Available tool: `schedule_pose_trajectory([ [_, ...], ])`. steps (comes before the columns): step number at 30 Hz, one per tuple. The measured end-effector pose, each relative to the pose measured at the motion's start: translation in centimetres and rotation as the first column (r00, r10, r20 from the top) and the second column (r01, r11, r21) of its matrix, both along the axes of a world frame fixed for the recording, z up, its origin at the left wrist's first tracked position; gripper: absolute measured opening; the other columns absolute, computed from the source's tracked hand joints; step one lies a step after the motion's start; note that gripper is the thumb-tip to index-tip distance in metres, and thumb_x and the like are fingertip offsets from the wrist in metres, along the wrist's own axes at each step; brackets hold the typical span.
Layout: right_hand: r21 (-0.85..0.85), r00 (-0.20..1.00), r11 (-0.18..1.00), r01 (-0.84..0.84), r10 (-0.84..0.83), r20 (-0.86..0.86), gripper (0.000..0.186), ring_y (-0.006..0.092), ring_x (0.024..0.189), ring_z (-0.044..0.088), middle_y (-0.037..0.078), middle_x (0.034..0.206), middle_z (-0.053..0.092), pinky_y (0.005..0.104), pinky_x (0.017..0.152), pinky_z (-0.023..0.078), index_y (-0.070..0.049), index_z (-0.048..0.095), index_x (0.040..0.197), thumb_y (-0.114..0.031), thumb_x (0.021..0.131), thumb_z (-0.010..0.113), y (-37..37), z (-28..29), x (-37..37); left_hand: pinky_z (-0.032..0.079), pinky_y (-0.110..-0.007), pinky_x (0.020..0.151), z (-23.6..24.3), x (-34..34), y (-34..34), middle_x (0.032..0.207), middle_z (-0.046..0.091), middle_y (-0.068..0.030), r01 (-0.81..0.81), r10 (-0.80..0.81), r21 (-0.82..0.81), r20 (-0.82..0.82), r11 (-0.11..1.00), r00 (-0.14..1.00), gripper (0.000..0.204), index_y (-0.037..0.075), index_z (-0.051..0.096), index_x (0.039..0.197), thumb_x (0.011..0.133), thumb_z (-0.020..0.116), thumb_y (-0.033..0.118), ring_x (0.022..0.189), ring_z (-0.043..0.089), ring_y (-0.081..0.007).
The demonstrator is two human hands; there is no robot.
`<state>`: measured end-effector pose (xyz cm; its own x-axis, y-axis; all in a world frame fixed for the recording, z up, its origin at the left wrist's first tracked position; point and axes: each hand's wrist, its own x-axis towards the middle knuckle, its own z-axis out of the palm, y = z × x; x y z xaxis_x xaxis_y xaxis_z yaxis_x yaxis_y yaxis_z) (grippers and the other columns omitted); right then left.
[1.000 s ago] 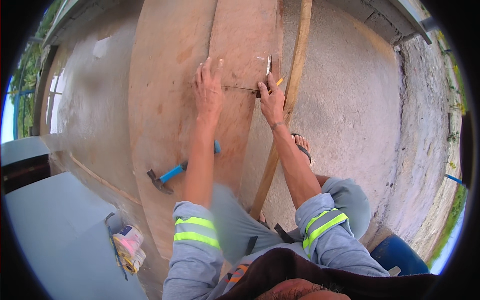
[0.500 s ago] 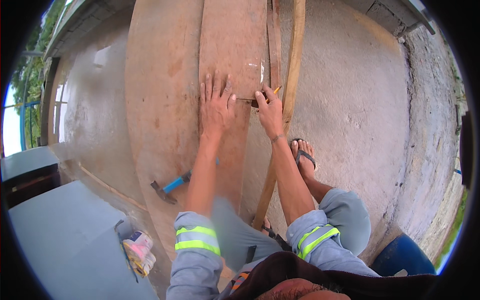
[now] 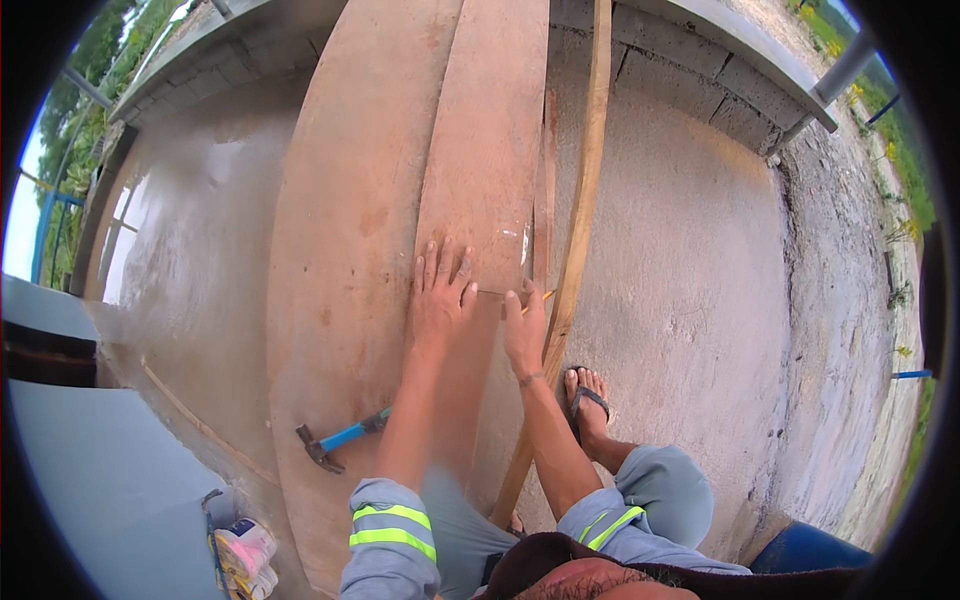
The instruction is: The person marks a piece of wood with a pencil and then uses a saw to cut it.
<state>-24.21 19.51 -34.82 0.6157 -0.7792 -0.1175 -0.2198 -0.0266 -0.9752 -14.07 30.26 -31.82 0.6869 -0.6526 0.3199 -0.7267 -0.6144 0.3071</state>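
Observation:
My left hand point(image 3: 442, 305) lies flat on a narrow brown plywood board point(image 3: 485, 170), its fingers spread and pointing away from me. At the board's right edge, my right hand point(image 3: 526, 335) is closed on a yellow pencil point(image 3: 548, 295), which is mostly hidden by the fingers. A thin dark line point(image 3: 490, 292) runs across the wood between the two hands; I cannot tell whether it is a mark or an edge. Under the narrow board, and out to its left, is a wider plywood sheet point(image 3: 345, 200). A claw hammer point(image 3: 345, 435) with a blue handle rests on that sheet, beside my left forearm.
A long wooden batten point(image 3: 585, 190) runs along the boards' right side, close to my sandalled foot point(image 3: 588, 395). Low block walls point(image 3: 690, 75) stand at the far side. A pale blue panel point(image 3: 100, 480) and a small tub point(image 3: 245, 545) are at lower left, a blue container point(image 3: 808, 550) at lower right.
The view has tilted farther ahead, so hands and boards appear lower and more of the far wall shows. My left hand stays flat on the board and my right hand keeps the pencil.

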Motion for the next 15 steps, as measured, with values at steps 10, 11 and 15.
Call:
schedule_pose_trajectory([
  [10,-0.313,0.992,0.945,-0.093,0.114,0.051,0.074,0.0294,0.113,0.057,0.022,0.125,0.057,0.0381,0.095,0.047,0.002,0.031,0.146,-0.007,0.081,0.066,3.3,2.3,-4.3,0.018,-0.049,0.122,0.5,-0.3,0.4,0.157,0.033,-0.0137,-0.024,0.024,-0.042,0.019,0.999,1.0,0.055,0.015,0.047,0.147,0.094,0.053,0.028,0.147,0.024,-0.0348],
  [11,-0.368,0.992,0.926,-0.087,0.115,0.054,0.072,0.026,0.109,0.06,0.02,0.123,0.059,0.0361,0.09,0.051,0.001,0.032,0.146,-0.004,0.082,0.064,2.9,2.5,-4.4,0.017,-0.049,0.122,0.6,-0.1,0.3,0.157,0.032,-0.0142,-0.019,0.02,-0.053,0.025,0.998,0.999,0.054,0.015,0.047,0.147,0.094,0.053,0.028,0.147,0.024,-0.0353],
  [15,-0.009,0.966,0.984,-0.177,0.176,0.188,0.038,0.017,0.086,0.067,0.014,0.096,0.069,0.0296,0.076,0.055,-0.002,0.044,0.141,-0.014,0.105,0.044,0.7,5.4,-4.5,0.014,-0.05,0.122,-0.1,-0.3,0.5,0.159,0.029,-0.0162,0.012,-0.013,-0.082,-0.017,0.997,1.0,0.053,0.012,0.045,0.147,0.098,0.048,0.03,0.148,0.021,-0.0379],
])
